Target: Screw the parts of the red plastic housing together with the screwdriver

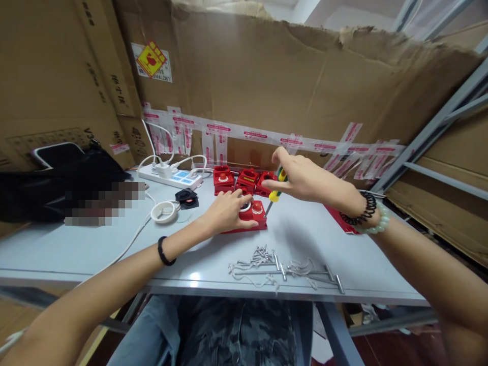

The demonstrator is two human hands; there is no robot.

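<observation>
A red box-shaped device [258,222] with a round raised knob lies on the table in front of me. My left hand [229,212] wraps over its left part, fingers over the top and thumb along the near side. In my right hand [295,175] is a screwdriver [275,195] with a yellow and green handle, held at a tilt. Its tip points down at the right end of the red device, near the corner. Whether a screw sits under the tip is too small to tell. Behind stand several more red devices [223,178].
Near the front edge lie small screws [262,254] and several T-shaped metal rods [251,273] with strings. A white power strip [171,176], a white ring [163,212] and black pieces [186,198] are to the left. Cardboard [259,76] walls the back; a red item [343,219] lies under my right forearm.
</observation>
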